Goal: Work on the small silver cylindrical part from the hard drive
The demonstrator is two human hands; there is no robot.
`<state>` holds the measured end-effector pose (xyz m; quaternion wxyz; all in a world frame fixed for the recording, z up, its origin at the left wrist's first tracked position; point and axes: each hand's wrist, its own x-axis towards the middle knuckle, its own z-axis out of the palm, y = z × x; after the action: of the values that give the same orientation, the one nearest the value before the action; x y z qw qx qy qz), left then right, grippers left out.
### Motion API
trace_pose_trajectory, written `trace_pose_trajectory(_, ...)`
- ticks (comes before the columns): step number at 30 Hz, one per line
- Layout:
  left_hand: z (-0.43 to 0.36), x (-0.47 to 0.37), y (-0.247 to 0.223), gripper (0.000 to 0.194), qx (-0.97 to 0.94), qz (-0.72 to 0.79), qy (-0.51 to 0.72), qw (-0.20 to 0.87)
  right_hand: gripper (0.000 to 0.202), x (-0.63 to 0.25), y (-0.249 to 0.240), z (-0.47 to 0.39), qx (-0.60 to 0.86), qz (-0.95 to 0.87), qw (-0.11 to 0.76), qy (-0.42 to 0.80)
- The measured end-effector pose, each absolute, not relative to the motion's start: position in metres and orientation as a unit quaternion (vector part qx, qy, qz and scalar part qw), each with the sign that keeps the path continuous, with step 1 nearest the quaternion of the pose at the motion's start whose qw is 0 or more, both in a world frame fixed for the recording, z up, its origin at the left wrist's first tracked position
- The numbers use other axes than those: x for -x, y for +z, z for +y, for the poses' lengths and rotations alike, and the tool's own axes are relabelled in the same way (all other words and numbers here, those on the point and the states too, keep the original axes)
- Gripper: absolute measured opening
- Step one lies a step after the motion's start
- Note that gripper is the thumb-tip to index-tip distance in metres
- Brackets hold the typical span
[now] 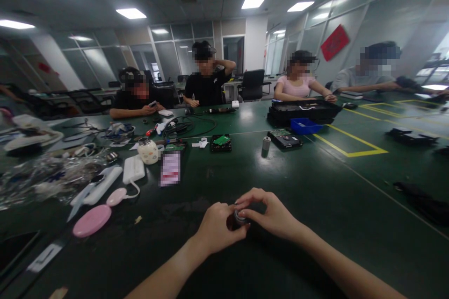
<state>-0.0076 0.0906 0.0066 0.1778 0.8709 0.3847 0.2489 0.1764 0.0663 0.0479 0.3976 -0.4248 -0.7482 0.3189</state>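
Near the table's front, my left hand point(220, 226) is wrapped round a small grey metal cylinder point(240, 217), which stands upright with its round top showing. Thumb and fingers of my right hand point(264, 210) are closed on the cylinder's top rim from the right. My hands hide most of its side, so I cannot tell exactly what it is. Farther up the table stands a similar silver cylinder point(266, 143), upright and apart from my hands.
On the green table point(315, 187) lie hard drives point(220, 143), a phone point(170, 168), a patterned jar point(148, 151), a white power bank point(133, 170) and a pink disc point(92, 220). Plastic bags crowd the left. Beyond are a blue tray point(306, 126), a black case point(303, 111) and several people seated.
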Motion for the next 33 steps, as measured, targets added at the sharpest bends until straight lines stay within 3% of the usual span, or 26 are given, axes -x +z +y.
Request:
trace_pose_trajectory(12,0.087,0.007,0.014,0.008,-0.876,0.363,0.248,0.2,0.022,-0.17,0.037,0.065,0.455,-0.738,0.411,0.281)
trace_pose_trajectory(17,0.084,0.007,0.011,0.015,-0.878,0.361,0.248,0.194,0.022,-0.167,0.032,0.064,0.447,-0.738,0.423,0.276)
trace_pose_trajectory(22,0.084,0.007,0.009,0.007,-0.876,0.372,0.245,0.184,0.018,-0.166,0.033,0.063,0.434,-0.741,0.434,0.274)
trace_pose_trajectory(33,0.08,0.004,0.012,0.009,-0.861,0.416,0.245,0.161,0.013,-0.172,0.041,0.066,0.414,-0.742,0.382,0.364)
